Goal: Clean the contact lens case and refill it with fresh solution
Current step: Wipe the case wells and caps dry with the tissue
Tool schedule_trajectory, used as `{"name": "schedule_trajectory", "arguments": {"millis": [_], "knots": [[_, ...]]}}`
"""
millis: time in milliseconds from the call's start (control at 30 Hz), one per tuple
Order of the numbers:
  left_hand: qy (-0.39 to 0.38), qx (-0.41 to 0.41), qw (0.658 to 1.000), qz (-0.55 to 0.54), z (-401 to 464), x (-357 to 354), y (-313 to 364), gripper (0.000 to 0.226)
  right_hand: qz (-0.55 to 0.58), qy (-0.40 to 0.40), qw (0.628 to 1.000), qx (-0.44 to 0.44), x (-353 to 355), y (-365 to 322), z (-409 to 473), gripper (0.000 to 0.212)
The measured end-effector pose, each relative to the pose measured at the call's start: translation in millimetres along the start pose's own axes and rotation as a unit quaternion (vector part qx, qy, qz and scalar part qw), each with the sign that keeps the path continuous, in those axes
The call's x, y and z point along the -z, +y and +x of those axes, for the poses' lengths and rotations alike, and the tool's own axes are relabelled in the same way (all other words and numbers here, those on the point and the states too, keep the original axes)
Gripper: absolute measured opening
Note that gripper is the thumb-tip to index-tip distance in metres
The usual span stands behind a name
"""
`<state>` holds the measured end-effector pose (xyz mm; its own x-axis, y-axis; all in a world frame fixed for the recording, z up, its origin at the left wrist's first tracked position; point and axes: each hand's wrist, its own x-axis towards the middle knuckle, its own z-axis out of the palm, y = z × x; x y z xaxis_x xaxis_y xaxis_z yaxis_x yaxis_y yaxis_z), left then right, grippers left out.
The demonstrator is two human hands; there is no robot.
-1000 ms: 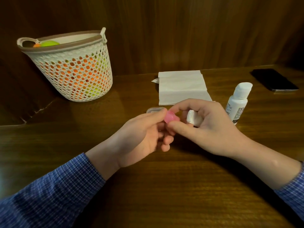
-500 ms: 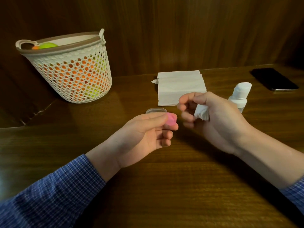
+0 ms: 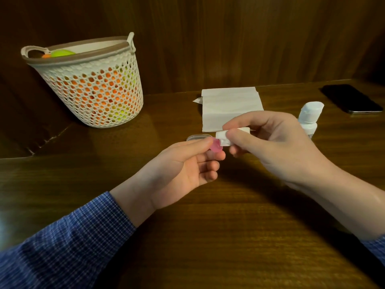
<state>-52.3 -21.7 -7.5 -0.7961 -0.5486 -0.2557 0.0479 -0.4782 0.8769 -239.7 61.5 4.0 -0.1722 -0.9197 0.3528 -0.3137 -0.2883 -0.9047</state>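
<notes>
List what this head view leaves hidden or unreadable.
- Pink case part: mostly covered by the left hand and the wad of tissue; whether it is clean cannot be told.
- Solution bottle: label behind the right hand.
- Basket contents: only orange and green patches show.

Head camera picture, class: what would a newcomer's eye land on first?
The two hands meeting at centre: the left hand pinches a small pink piece while the right hand holds a rolled white tissue against it. Next, the perforated basket at back left, glowing orange and green.
</notes>
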Motion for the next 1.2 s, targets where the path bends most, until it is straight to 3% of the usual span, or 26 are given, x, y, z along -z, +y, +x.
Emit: {"name": "schedule_trajectory", "arguments": {"millis": [100,433,667,800,1000,1200], "knots": [[0.001,0.000,1.000,-0.001,-0.2,-1.1,-0.1,0.046,-0.029,-0.010,0.999,0.025,-0.3,-2.4,-2.2,0.011],[-0.007,0.013,1.000,0.005,-1.5,-3.5,1.0,0.043,-0.127,-0.002,0.988,0.088,-2.9,0.5,-6.3,0.009],[-0.020,0.015,1.000,-0.011,-2.0,-3.9,-0.5,0.044,-0.211,-0.003,0.948,0.239,-3.4,3.4,-7.6,0.014],[-0.005,0.011,1.000,-0.003,-1.0,-4.2,-1.6,0.039,-0.137,-0.045,0.966,0.214,-3.7,0.6,-8.9,0.012],[0.018,0.000,1.000,0.013,1.0,-6.1,-0.8,0.046,-0.093,0.004,0.990,0.108,-4.3,3.9,-8.1,0.022],[0.041,-0.021,0.998,0.033,2.5,-4.4,-1.9,0.045,-0.075,0.000,0.996,0.042,-1.7,3.7,-3.8,0.008]]}}
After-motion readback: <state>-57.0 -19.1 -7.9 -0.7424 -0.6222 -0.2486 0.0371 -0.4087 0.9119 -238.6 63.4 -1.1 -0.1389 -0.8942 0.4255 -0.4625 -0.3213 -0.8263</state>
